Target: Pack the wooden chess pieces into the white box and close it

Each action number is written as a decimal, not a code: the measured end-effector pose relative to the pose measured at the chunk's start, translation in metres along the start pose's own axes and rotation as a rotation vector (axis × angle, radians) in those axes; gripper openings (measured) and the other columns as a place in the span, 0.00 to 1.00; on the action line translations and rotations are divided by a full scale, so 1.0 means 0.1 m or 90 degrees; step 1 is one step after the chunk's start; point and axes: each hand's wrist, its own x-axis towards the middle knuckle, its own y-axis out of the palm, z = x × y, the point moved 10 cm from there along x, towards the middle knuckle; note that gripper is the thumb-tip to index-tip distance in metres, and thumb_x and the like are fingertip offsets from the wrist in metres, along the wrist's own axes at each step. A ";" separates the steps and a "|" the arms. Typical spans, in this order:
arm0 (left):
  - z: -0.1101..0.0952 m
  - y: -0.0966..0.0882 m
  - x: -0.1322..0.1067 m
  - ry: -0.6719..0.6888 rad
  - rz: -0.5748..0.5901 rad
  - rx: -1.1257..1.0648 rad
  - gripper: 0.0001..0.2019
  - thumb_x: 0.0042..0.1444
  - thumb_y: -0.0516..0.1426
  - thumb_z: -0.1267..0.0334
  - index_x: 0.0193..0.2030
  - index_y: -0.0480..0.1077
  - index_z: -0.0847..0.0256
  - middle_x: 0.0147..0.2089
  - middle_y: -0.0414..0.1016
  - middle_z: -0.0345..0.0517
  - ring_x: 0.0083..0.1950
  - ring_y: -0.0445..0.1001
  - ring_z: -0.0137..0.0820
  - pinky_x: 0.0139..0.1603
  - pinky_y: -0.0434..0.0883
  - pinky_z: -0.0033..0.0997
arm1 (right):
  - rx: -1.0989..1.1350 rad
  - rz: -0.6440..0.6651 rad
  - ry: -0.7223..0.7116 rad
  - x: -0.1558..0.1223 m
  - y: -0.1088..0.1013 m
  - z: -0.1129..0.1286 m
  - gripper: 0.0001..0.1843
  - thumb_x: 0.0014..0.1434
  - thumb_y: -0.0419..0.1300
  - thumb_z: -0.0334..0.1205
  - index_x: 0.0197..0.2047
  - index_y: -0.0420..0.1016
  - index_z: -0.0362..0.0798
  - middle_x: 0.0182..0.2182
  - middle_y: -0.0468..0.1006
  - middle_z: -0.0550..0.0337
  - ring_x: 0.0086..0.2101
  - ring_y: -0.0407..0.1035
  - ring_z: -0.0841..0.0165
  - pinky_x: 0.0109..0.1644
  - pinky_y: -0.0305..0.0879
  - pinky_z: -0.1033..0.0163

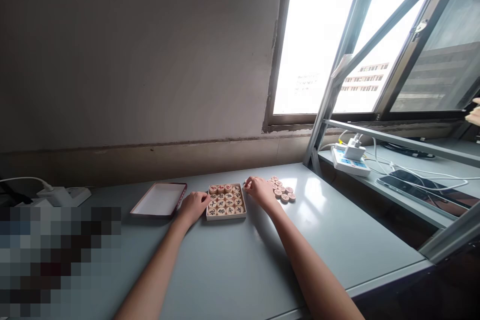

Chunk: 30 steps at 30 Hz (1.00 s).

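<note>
The right hand (pixel 260 192), curled (whether anything is gripped cannot be told), is held between the tray of xiangqi pieces (pixel 226 217) and the loose pieces (pixel 282 190).

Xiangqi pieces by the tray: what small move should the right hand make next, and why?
The right hand has its fingertips at a loose xiangqi piece beside the box tray, with more pieces piled nearby, so it should probably lift that piece into the tray.

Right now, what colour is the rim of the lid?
Dark red, on the lid, best seen in the head view.
</note>
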 end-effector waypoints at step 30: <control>-0.01 0.02 -0.01 0.000 0.010 0.032 0.20 0.59 0.45 0.56 0.25 0.71 0.60 0.28 0.74 0.48 0.29 0.67 0.31 0.27 0.50 0.28 | -0.002 -0.077 -0.282 -0.20 0.01 0.66 0.15 0.62 0.52 0.45 0.51 0.69 0.62 0.55 0.63 0.59 0.52 0.56 0.62 0.52 0.51 0.55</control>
